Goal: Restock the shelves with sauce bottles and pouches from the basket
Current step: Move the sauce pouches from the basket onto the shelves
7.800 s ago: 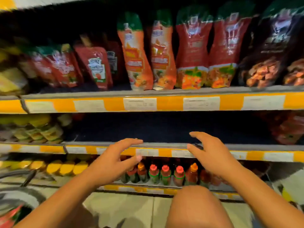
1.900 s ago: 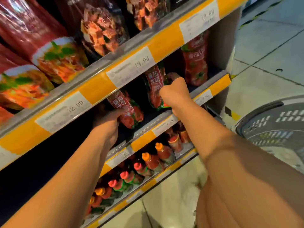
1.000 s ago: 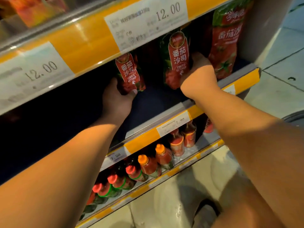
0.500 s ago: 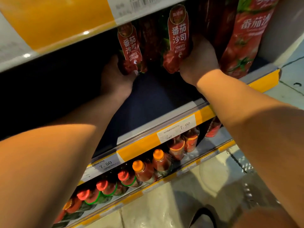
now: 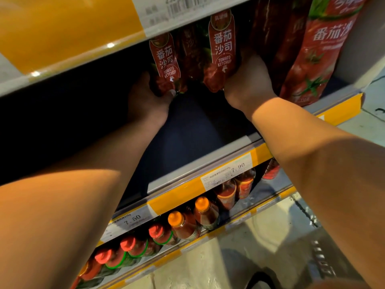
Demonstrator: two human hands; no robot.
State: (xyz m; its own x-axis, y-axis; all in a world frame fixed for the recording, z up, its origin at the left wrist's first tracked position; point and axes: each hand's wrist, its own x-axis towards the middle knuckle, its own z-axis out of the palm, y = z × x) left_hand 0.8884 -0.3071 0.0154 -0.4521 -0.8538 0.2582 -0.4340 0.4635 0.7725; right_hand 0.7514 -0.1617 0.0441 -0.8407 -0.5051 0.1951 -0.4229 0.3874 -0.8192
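Head view: both arms reach into the middle shelf (image 5: 187, 130), camera tilted so the shelves run diagonally.
Left hand (image 5: 145, 97): deep in the shadowed part of the shelf, fingers curled under the bottom of the left ketchup pouch (image 5: 166, 63), thumb tip on its front lower edge. Gripping it.
Left ketchup pouch: upright, red, label reads "TOMATO KETCHUP", bottom held in the hand; whether it touches the shelf floor, cannot tell.
Right hand (image 5: 248, 80): back of hand toward camera, closed around the lower right side of the right ketchup pouch (image 5: 221, 51). Fingers hidden behind the pouch.
Right ketchup pouch: same print, upright, slightly higher in frame than the left one, close beside it with more dark red packs between and behind them.
Large tomato pouch (image 5: 316, 51): stands at the shelf's right end, just right of the right hand, against the side wall.
Shelf floor: dark blue, bare in front of both hands.
Price strip (image 5: 225, 174): yellow and white, tags read 7.90 and 7.50.
Upper strip (image 5: 68, 32): yellow, barcode tag at top, directly above the pouches.
Sauce bottles (image 5: 183, 224): row on the shelf below, red and orange caps, well under the hands.
Floor (image 5: 260, 236): pale tile at the bottom right.
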